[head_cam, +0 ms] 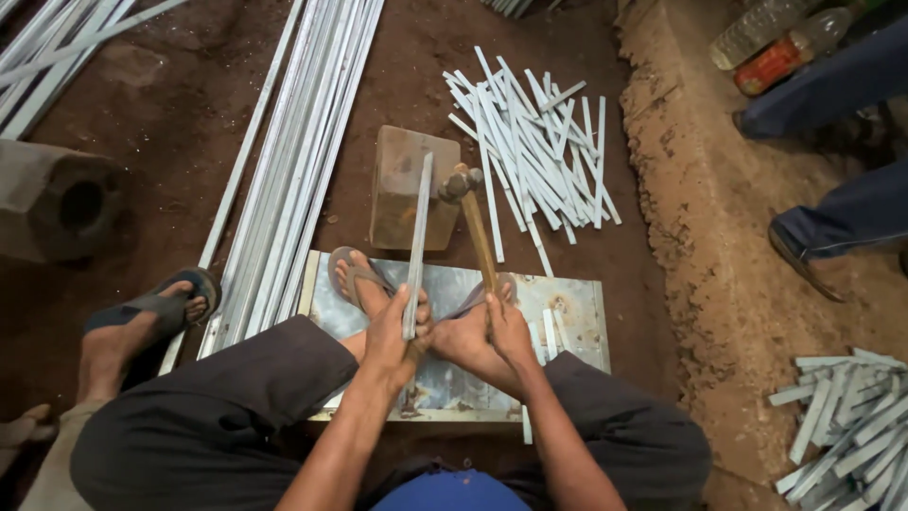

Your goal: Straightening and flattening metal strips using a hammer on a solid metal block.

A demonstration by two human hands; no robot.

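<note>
Hands meet low in the view, above a sheet of metal plate that lies on the dirt floor. The left hand has its grip closed round the near end of a flat metal strip — the strip runs away from the person and its far end lies on top of a rusty steel block that stands just beyond the plate. The right hand has its grip wrapped round the wooden handle of a hammer; the hammer's head sits just beside the strip, over the right edge of the block, and whether it touches the block cannot be told. The two hands touch each other at the thumbs. A sandalled foot rests on the plate's left end, just under the strip. Beyond the block lies a loose heap of short cut strips, and to the left a bundle of long strips stretches up the floor. Another heap of short pieces lies at the lower right, past a raised earthen ridge. At the upper right stand another person's legs — near them, two plastic bottles.
</note>
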